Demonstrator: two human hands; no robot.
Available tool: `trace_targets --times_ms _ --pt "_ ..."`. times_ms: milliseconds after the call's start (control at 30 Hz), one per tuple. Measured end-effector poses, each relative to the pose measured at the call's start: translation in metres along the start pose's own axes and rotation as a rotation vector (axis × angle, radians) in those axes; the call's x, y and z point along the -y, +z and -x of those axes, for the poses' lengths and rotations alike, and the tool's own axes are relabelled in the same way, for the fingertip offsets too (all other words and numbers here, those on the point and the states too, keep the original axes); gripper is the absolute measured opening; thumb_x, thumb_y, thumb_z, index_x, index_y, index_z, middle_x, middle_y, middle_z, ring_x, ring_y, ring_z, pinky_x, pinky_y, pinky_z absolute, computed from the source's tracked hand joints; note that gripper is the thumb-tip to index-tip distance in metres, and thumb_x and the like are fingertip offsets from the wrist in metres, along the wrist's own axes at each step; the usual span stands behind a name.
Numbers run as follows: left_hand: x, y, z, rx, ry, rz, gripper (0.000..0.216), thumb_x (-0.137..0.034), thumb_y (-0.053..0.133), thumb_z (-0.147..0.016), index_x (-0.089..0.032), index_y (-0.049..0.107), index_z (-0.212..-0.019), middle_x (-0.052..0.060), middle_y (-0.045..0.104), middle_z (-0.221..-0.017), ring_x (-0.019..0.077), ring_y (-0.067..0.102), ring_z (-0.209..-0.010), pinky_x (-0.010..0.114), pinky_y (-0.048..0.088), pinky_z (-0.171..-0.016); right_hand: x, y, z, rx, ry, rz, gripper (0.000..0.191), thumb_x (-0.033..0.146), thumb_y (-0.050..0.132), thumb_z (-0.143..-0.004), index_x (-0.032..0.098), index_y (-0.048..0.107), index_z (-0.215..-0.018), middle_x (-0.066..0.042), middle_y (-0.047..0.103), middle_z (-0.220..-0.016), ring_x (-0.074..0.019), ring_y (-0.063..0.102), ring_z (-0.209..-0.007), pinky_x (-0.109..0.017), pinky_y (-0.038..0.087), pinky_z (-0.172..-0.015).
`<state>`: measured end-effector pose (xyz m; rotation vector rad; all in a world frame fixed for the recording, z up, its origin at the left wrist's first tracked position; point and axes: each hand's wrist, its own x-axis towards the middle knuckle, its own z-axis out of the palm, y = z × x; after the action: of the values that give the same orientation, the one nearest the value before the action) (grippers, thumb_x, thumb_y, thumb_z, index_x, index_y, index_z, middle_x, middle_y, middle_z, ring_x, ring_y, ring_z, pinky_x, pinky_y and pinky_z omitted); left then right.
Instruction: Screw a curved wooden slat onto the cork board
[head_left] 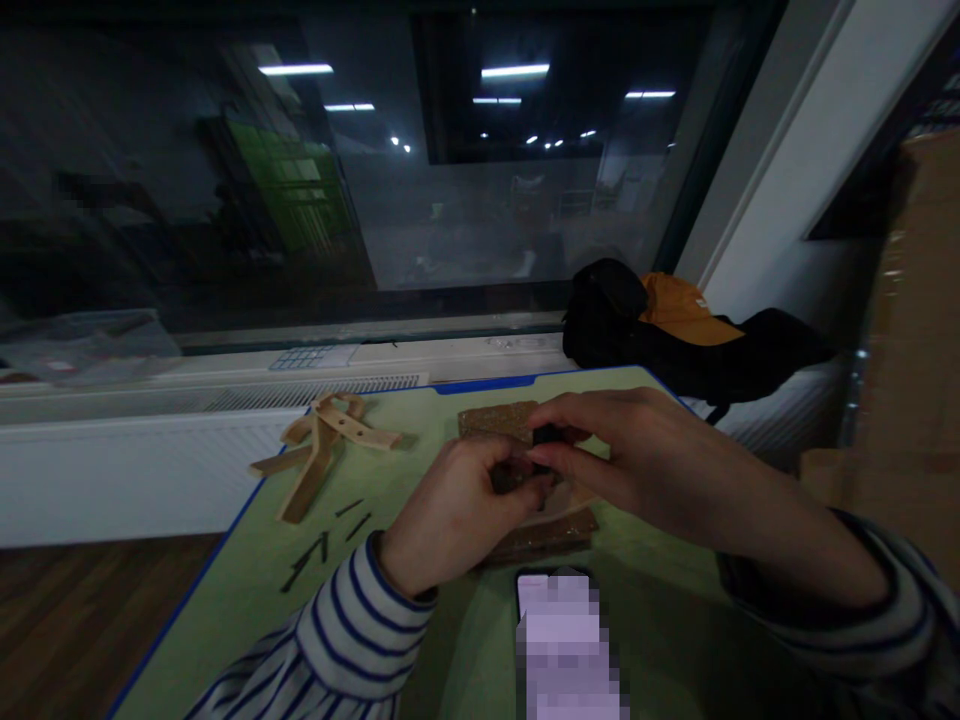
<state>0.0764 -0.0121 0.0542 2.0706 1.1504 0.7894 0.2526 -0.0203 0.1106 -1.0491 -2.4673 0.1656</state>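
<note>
My right hand (637, 445) pinches a small black object (549, 434) between thumb and fingertips. Its kind does not show. Close by on the left, my left hand (465, 500) has thumb and fingers curled together just below it, and what they hold is hidden. Under both hands lies a brown block (491, 417) that looks wrapped in clear film. A second brown slab (551, 535) shows nearer to me. Between them a pale, curved piece (581, 497) is partly covered by my hands.
Curved wooden pieces (322, 455), some with holes, lie at the table's left. Several dark screws or nails (304, 562) lie nearer. A phone (562, 640) rests in front of me on the green tabletop (420, 640). A black bag (607, 310) and orange cap (686, 308) sit behind.
</note>
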Motion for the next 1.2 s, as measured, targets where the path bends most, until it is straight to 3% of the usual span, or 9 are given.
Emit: trace_targets --times_ms 367,567,733,900,1200 --pt "0.0026 0.0014 -0.0017 -0.027 -0.031 0.053 0.016 -0.031 0.060 -0.077 -0.018 0.067 -0.085 0.001 0.070 -0.077 0.0152 0.061 -0.066 0.025 0.045 -0.057 0.0010 -0.0005 0.0013 -0.003 0.016 0.018 0.015 0.026 0.053 -0.087 0.021 0.060 -0.099 0.002 0.067 -0.082 -0.0125 0.063 -0.073 -0.023 0.044 -0.064" --pt "0.0020 0.0010 -0.0005 0.011 -0.010 0.104 0.014 -0.026 0.056 -0.079 -0.018 0.067 -0.081 0.001 0.069 -0.077 0.0155 0.062 -0.069 0.026 0.046 -0.061 0.0044 -0.0030 0.0012 -0.026 -0.075 -0.003 0.024 0.020 0.054 -0.085 0.023 0.059 -0.109 0.001 0.067 -0.100 -0.0133 0.062 -0.088 -0.024 0.044 -0.076" --pt "0.0042 0.0047 -0.0009 -0.001 -0.021 0.069 0.018 -0.030 0.058 -0.078 -0.017 0.066 -0.086 0.002 0.069 -0.078 0.0160 0.061 -0.068 0.026 0.046 -0.059 0.0045 -0.0038 0.0011 0.003 -0.056 -0.033 0.015 0.017 0.053 -0.086 0.022 0.063 -0.096 0.001 0.069 -0.088 -0.0131 0.062 -0.078 -0.023 0.044 -0.069" --pt "0.0036 0.0058 -0.0004 -0.035 -0.029 0.050 0.017 -0.031 0.060 -0.078 -0.017 0.066 -0.086 0.001 0.069 -0.076 0.0157 0.062 -0.067 0.025 0.045 -0.058 0.0028 -0.0018 0.0011 0.002 -0.047 -0.034 0.015 0.018 0.054 -0.086 0.022 0.061 -0.099 0.002 0.067 -0.085 -0.0122 0.061 -0.075 -0.022 0.042 -0.066" --pt "0.0004 -0.0001 -0.0005 0.039 -0.032 0.072 0.016 -0.028 0.057 -0.080 -0.017 0.067 -0.086 0.001 0.069 -0.077 0.0154 0.060 -0.066 0.025 0.043 -0.056 0.0026 -0.0014 0.0011 0.008 -0.012 -0.043 0.013 0.022 0.054 -0.087 0.022 0.060 -0.098 0.004 0.066 -0.082 -0.0105 0.061 -0.073 -0.021 0.040 -0.064"
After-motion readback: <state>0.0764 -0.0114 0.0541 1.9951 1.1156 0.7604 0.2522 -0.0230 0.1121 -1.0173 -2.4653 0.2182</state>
